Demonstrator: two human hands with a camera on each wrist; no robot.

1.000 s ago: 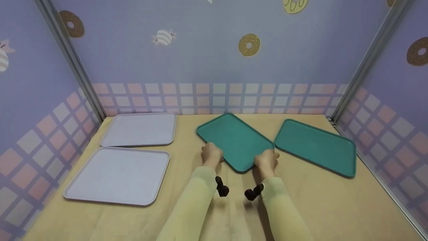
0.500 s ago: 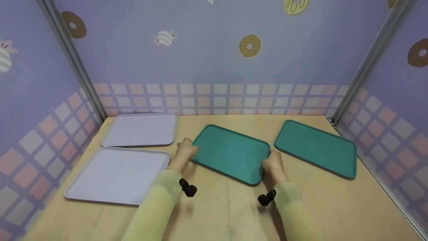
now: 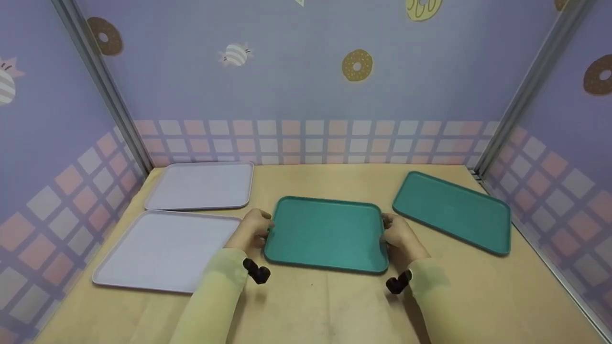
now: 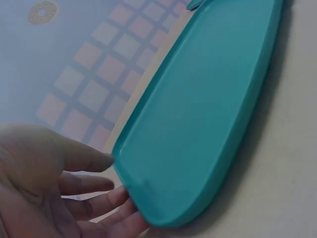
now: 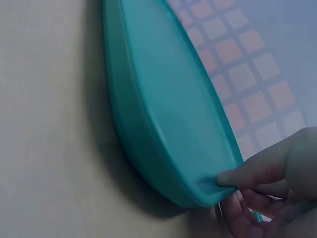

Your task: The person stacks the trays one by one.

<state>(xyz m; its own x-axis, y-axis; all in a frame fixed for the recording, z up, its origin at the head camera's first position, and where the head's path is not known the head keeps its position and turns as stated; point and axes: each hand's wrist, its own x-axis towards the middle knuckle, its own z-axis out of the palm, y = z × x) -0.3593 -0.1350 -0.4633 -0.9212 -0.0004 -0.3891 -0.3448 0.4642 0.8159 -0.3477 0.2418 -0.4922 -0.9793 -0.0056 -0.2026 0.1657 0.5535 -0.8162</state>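
Observation:
Between my two hands is a green tray (image 3: 327, 234), its long sides running left to right. My left hand (image 3: 253, 227) is at its left short edge; in the left wrist view the thumb meets the rim and the fingertips reach under the edge. At the opposite edge my right hand (image 3: 399, 236) pinches the rim, the thumb pressing on the inside and the fingers below, as the right wrist view shows. A shadow lies along the tray's near side; whether its underside touches the table is hard to tell.
A second green tray (image 3: 454, 212) lies slanted at the right. At the left, a white tray (image 3: 201, 184) lies behind another white tray (image 3: 165, 251), partly covered by my left arm. Patterned walls (image 3: 306, 95) enclose the wooden table (image 3: 330, 310).
The middle green tray has turned from slanted to nearly straight and come nearer. My left hand moved left to its left edge; my right hand moved slightly right, staying on the rim.

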